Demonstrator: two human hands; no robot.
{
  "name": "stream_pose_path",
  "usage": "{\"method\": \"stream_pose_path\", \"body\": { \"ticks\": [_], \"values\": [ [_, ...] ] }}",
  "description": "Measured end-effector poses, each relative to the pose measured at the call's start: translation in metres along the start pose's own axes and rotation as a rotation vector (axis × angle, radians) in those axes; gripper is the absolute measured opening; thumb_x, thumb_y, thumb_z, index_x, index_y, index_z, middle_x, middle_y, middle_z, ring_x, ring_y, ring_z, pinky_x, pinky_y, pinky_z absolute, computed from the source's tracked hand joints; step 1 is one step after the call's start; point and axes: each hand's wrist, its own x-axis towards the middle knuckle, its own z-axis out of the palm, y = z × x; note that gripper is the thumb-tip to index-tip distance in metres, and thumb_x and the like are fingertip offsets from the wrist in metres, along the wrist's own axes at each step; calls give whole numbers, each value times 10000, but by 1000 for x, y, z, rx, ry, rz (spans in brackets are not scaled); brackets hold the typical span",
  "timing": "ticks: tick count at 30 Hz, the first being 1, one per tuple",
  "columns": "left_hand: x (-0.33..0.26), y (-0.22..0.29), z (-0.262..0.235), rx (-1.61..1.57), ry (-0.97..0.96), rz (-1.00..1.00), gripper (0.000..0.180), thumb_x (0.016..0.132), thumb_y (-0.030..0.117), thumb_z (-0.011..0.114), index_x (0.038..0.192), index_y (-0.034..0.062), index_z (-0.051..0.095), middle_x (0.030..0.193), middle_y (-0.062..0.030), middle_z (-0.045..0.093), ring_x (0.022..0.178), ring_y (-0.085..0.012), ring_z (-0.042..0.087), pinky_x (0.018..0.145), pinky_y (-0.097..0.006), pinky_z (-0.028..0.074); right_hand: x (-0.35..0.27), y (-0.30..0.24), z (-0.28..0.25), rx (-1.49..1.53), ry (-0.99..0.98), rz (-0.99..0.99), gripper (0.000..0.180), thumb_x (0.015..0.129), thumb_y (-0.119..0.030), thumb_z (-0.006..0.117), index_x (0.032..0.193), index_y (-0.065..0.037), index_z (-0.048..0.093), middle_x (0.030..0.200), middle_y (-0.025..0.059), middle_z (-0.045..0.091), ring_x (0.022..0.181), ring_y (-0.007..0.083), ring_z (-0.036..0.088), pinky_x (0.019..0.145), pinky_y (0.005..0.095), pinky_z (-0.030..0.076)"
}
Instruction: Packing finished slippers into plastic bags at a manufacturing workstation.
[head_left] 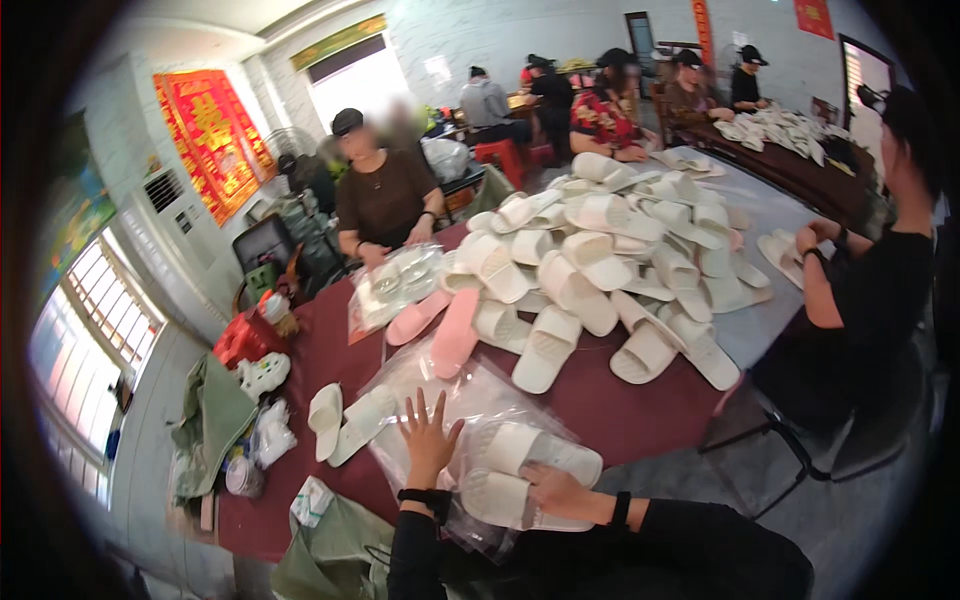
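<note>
My left hand reaches over a stack of clear plastic bags, fingers spread and nothing in them. At the table's near edge my right hand grips a pair of white slippers lying side by side, its fingers partly hidden against the soles. Clear film lies around their strap end; I cannot tell whether it covers them. Left of my left hand rests another pair of white slippers. Two pink slippers lie just beyond the bags.
A large heap of white slippers fills the middle of the dark red table. Across it, a person handles bagged slippers; another person sits at the right. Bags and a jar crowd the left edge.
</note>
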Motion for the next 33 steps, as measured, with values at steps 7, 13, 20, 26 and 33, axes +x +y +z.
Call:
{"method": "stream_pose_path", "body": {
  "ticks": [7,13,20,26,33],
  "values": [
    [11,0,7,-346,-463,-117,656,870,564,476,1450,341,268,1455,-228,301,1327,-463,275,1018,-688,152,16,-8,-11,54,54,-6,164,688,-99,602,738,57,601,1144,214,552,1118,368,523,922,404,456],
    [1,6,14,-304,-452,-57,618,857,580,488,1415,354,350,1453,-256,285,1331,-485,251,1026,-674,160,23,-15,2,-32,14,112,209,702,-109,598,782,84,603,1154,256,533,1092,391,532,902,415,467],
    [-13,1,9,-279,-343,61,556,863,505,535,1382,349,412,1478,-234,250,1344,-463,241,1030,-664,171,9,-1,19,143,62,220,283,703,-106,586,896,102,600,1176,267,524,1067,392,541,889,399,476],
    [-18,-22,20,-595,-360,132,499,862,309,571,1348,264,467,1399,-230,385,1267,-419,387,1017,-565,293,8,-17,-19,6,125,324,290,711,-121,618,933,64,603,1181,258,497,1069,417,510,895,435,456],
    [-25,-11,3,-732,-302,74,334,925,234,511,1225,105,580,1255,-250,522,1137,-391,518,957,-378,422,13,-13,-16,-4,-52,331,232,741,-159,623,827,56,639,1306,272,422,1205,433,421,1023,470,364]
  ]
}}
